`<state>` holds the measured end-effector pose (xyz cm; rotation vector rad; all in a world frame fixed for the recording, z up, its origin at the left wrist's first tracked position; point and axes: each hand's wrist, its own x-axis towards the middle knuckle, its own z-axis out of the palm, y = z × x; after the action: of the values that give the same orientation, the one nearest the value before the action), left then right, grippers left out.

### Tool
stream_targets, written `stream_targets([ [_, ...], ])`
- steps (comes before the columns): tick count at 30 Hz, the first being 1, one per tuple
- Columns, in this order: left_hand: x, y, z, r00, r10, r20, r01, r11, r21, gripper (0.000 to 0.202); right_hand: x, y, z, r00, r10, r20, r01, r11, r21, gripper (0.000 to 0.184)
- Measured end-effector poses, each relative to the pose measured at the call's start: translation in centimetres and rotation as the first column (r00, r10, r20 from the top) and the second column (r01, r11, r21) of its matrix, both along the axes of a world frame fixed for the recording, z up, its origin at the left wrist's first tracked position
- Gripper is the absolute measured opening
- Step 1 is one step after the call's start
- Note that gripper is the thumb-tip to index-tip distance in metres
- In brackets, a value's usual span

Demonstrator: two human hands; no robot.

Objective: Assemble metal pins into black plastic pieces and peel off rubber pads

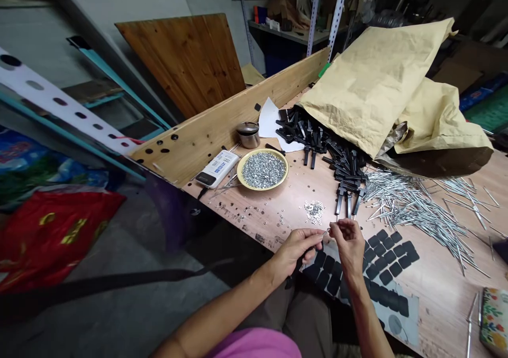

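Note:
My left hand (302,246) is closed around a black plastic piece with a thin metal rod, whose tip points toward my right hand (348,240). The fingertips of that right hand pinch together at the rod's tip; whatever small thing they hold is hidden. Just beyond both hands lies a small heap of metal nuts or washers (314,211). Black plastic parts with rods (348,202) rest on the table past my right hand. Under and beside the hands, black rounded-square pads (391,255) are stuck on a grey sheet (413,321).
A yellow bowl (243,181) full of small metal pieces stands left of centre, near a white power bank (217,168) and a metal pot (248,135). Metal rods (424,218) pile up at right below a large paper bag (377,77). A wooden board (234,115) edges the table.

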<state>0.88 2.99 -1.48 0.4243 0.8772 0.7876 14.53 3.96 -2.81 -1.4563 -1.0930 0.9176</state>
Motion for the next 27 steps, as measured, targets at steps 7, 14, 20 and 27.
stream_targets([
  [7, 1.2, -0.4, 0.4, 0.999, -0.018, -0.043, 0.023, 0.990, 0.140, 0.053, 0.5, -1.5, 1.1, 0.994, -0.037, -0.107, 0.038, 0.999, 0.013, 0.034],
  [14, 1.5, -0.7, 0.6, 0.994, -0.056, -0.091, 0.070, 0.985, 0.161, 0.060, 0.9, -2.6, 1.2, 0.985, -0.069, -0.161, 0.073, 0.997, 0.018, 0.035],
  [20, 1.6, -1.1, 1.1, 0.990, -0.071, -0.125, 0.093, 0.979, 0.182, 0.069, 1.1, -2.9, 1.3, 0.963, -0.078, -0.257, 0.083, 0.997, 0.009, 0.037],
  [27, 2.0, -1.4, 0.9, 0.991, -0.061, -0.122, 0.082, 0.981, 0.176, 0.072, 1.6, -3.8, 0.5, 0.978, -0.117, 0.174, 0.058, 0.948, 0.312, 0.013],
])
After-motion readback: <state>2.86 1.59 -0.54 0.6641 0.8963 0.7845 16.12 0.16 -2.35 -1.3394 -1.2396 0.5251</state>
